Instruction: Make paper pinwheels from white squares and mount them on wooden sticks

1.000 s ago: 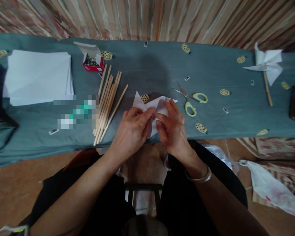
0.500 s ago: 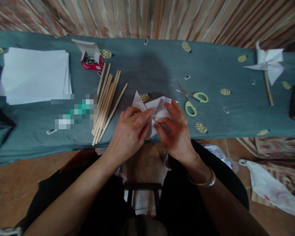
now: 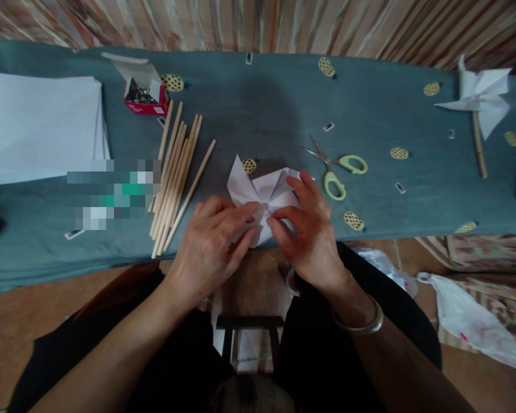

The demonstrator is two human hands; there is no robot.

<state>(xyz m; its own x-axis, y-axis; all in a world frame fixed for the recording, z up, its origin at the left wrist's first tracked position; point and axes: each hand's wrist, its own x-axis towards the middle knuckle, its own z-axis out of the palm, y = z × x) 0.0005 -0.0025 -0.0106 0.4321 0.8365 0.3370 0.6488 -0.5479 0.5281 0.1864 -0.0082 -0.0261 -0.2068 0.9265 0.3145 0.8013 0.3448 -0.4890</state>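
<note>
A white folded paper piece (image 3: 264, 189) with pointed flaps lies near the front edge of the blue-grey cloth-covered table (image 3: 258, 103). My left hand (image 3: 208, 244) rests on its near left part, fingers pressed together and pinching the paper at the centre. My right hand (image 3: 309, 229) covers its right side, thumb and forefinger pinching the same centre point. Both hands hold the paper down on the cloth.
Several wooden sticks (image 3: 176, 172) lie left of the paper. A red box of pins (image 3: 144, 97) and a stack of white sheets (image 3: 38, 126) sit at the left. Green-handled scissors (image 3: 335, 169) lie to the right. A finished paper pinwheel (image 3: 479, 100) rests far right.
Both hands have stayed on the paper, shifting slightly nearer the table's front edge. The view has tilted a little, so the sheets and box sit further left.
</note>
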